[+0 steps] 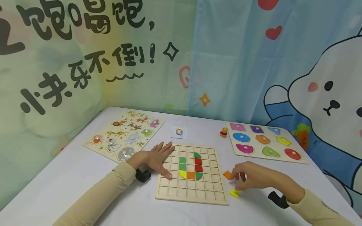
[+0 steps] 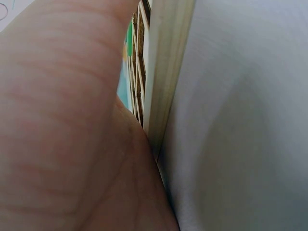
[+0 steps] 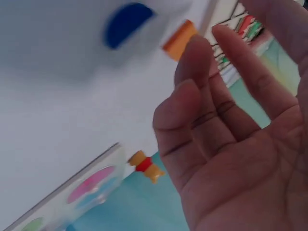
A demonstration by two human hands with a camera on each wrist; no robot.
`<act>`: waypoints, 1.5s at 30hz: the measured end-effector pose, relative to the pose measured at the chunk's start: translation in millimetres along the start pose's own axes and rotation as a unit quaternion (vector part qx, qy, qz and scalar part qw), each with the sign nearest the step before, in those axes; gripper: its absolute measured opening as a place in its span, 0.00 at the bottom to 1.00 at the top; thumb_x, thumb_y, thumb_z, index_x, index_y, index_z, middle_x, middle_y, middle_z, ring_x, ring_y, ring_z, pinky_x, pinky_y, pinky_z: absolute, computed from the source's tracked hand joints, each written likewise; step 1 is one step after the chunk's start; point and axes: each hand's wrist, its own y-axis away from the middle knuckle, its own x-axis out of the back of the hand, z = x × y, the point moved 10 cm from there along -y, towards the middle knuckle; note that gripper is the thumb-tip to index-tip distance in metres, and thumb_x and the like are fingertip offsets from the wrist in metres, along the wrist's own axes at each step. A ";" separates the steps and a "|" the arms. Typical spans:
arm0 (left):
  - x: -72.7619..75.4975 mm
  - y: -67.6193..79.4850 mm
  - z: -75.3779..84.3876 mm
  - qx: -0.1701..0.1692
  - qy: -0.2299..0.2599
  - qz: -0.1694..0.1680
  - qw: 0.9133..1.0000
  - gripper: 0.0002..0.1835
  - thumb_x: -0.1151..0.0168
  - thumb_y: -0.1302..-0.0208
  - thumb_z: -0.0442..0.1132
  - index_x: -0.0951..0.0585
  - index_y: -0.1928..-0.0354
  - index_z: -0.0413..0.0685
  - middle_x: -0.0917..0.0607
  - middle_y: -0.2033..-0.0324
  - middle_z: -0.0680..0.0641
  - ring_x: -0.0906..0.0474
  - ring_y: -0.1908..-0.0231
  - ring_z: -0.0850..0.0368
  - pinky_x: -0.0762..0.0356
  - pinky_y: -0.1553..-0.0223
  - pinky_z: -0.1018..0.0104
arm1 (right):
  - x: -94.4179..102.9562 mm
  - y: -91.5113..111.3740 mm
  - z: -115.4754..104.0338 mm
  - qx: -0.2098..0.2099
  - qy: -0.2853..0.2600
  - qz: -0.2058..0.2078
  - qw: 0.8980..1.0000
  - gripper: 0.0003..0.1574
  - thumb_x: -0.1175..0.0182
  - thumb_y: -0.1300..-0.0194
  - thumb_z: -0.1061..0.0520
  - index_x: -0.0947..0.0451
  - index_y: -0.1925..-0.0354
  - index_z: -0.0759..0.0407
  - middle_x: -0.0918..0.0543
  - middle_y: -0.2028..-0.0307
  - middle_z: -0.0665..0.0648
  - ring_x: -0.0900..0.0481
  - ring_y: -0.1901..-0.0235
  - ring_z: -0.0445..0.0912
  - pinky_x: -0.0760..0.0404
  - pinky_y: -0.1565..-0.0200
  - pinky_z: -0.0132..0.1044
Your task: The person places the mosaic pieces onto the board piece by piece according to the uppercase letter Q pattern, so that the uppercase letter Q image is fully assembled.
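A wooden grid board (image 1: 192, 191) lies on the table with green, red, yellow and orange pieces (image 1: 191, 175) set in a U-like outline. My left hand (image 1: 156, 159) rests with fingers spread on the board's left edge; in the left wrist view its skin (image 2: 57, 120) fills much of the picture. To the right of the board, my right hand (image 1: 253, 175) hovers with loosely bent fingers and nothing visible between them. Close to its fingertips are an orange piece (image 1: 227, 175) and a yellow piece (image 1: 234, 193). A blue rounded piece (image 3: 129, 24) shows only in the right wrist view.
Behind the board lies a pattern card (image 1: 179, 132). An animal puzzle (image 1: 113, 153) is at the left, a shape puzzle (image 1: 263, 142) at the back right, with a small bear figure (image 1: 224, 132) beside it. Printed curtains (image 1: 220, 62) hang behind the white table.
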 end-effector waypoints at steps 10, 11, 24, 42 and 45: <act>-3.1 -1.1 -4.1 -0.007 0.006 -0.003 1.000 0.68 0.36 0.52 0.74 0.65 0.22 0.53 0.72 0.23 0.49 0.78 0.25 0.43 0.74 0.25 0.48 | -19.4 6.5 8.9 0.018 -0.038 -0.030 0.999 0.18 0.26 0.46 0.50 0.16 0.56 0.46 0.24 0.68 0.44 0.28 0.68 0.38 0.25 0.65 0.28; -4.0 -2.2 -4.8 -0.007 0.006 -0.003 1.000 0.68 0.36 0.52 0.74 0.65 0.22 0.53 0.72 0.23 0.50 0.78 0.25 0.44 0.74 0.25 0.48 | -19.7 5.8 7.9 0.023 -0.039 -0.030 0.999 0.17 0.26 0.46 0.50 0.16 0.56 0.46 0.24 0.68 0.44 0.28 0.68 0.38 0.25 0.66 0.28; -6.9 -11.6 -12.1 -0.003 0.008 0.011 1.000 0.68 0.34 0.54 0.73 0.65 0.22 0.56 0.73 0.23 0.53 0.79 0.25 0.45 0.75 0.26 0.49 | -21.7 -3.4 3.1 0.030 -0.044 -0.006 0.999 0.13 0.27 0.45 0.49 0.20 0.65 0.48 0.25 0.75 0.44 0.28 0.72 0.37 0.27 0.69 0.27; -1.0 -1.5 -0.5 -0.003 0.010 -0.005 1.000 0.66 0.35 0.50 0.72 0.64 0.22 0.51 0.70 0.23 0.48 0.77 0.24 0.43 0.73 0.25 0.48 | -15.8 -3.5 1.4 0.029 -0.018 0.018 0.999 0.15 0.27 0.47 0.49 0.23 0.66 0.48 0.25 0.75 0.44 0.28 0.73 0.37 0.26 0.70 0.28; 0.0 0.1 0.4 0.000 0.009 -0.004 1.000 0.66 0.35 0.50 0.71 0.63 0.22 0.51 0.70 0.23 0.48 0.76 0.24 0.43 0.72 0.25 0.47 | -7.1 -5.5 -2.6 0.033 0.000 0.033 0.999 0.15 0.27 0.47 0.49 0.24 0.66 0.49 0.25 0.74 0.44 0.28 0.72 0.37 0.26 0.69 0.28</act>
